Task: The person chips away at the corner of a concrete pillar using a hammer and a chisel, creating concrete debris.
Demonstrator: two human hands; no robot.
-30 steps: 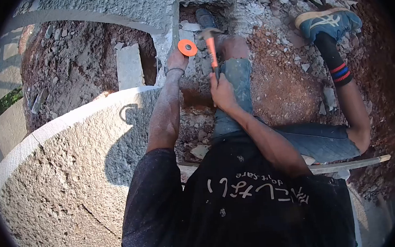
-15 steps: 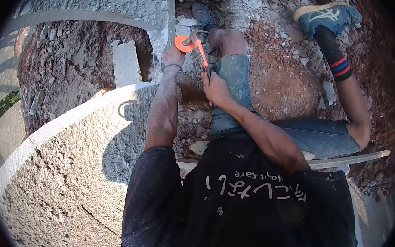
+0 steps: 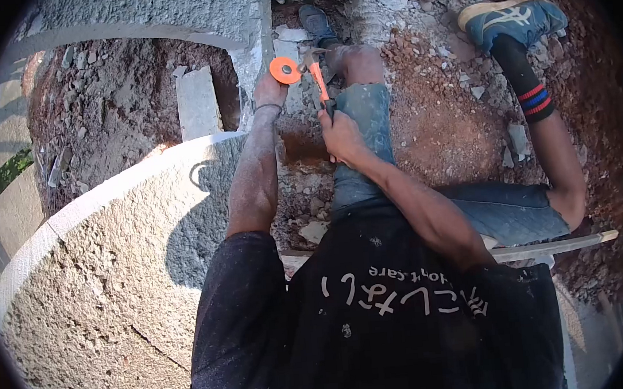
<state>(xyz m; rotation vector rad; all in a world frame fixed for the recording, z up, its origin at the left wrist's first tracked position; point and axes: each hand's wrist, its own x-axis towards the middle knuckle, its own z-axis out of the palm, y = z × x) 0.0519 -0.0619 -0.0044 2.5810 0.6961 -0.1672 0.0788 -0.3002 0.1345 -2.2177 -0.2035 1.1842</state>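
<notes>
The chisel (image 3: 284, 70) shows mostly as its round orange guard, with the dark struck end at the centre. It is set against the upright corner edge of the grey stone block (image 3: 250, 24) at the far side of the ground (image 3: 445, 125). The left hand (image 3: 270, 93) sits just below the guard, its grip closed around the chisel shaft, which the guard and fingers largely hide. The hammer (image 3: 319, 83) lies just to the right of the guard. Its head is beside the struck end, though contact cannot be told. Its orange handle runs back on a long axis toward the person, tilted slightly right, into the right hand (image 3: 340, 135), whose grip is wrapped tight round the lower handle. So the chisel lies ahead and a little left of the right hand, and the left hand is the nearer one. The bent leg (image 3: 363, 103) in jeans lies under the hammer. A large round stone (image 3: 111, 247) fills the near left, and a blue shoe (image 3: 510, 21) rests at the far right.
</notes>
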